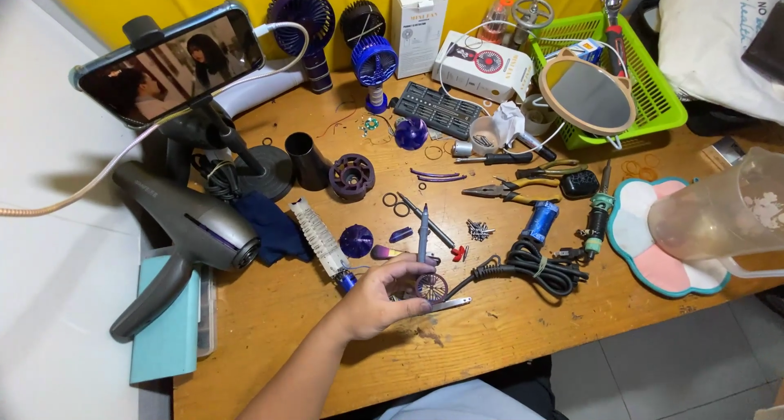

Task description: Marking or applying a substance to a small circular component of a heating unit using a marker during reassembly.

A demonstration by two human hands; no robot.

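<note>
Near the lower middle of the frame the person's left hand (pixel 377 299) reached in from the bottom edge, its fingers pinching the rim of a small round wire fan grille (pixel 431 286) and holding it just off or lightly against the wooden workbench (pixel 506 330); which of the two could not be told. The pinch at the edge looked suited to keeping the thin spokes clear. A flat metal strip (pixel 447 304), perhaps tweezers, lay just below the grille. The right hand was out of view. Just above the grille stood a slim dark pen-like tool (pixel 423 234), with a small heap of screws (pixel 478 229) to its right, seemingly gathered so they would not scatter. A coiled black cord (pixel 541 271) ran to a soldering iron (pixel 599 209) lying right of centre. At left a glossy grey hair dryer (pixel 193 239) rested on a pale teal box (pixel 168 330), its barrel pointing toward the centre. A phone (pixel 171 59) on a black stand sat tilted in the upper left, angled toward the person. Purple plastic fan parts, among them a domed cap (pixel 356 240) and a ribbed ring housing (pixel 352 176), lay spread across the middle. A round mirror (pixel 586 95) leaned on a green mesh basket (pixel 663 102) at upper right.
</note>
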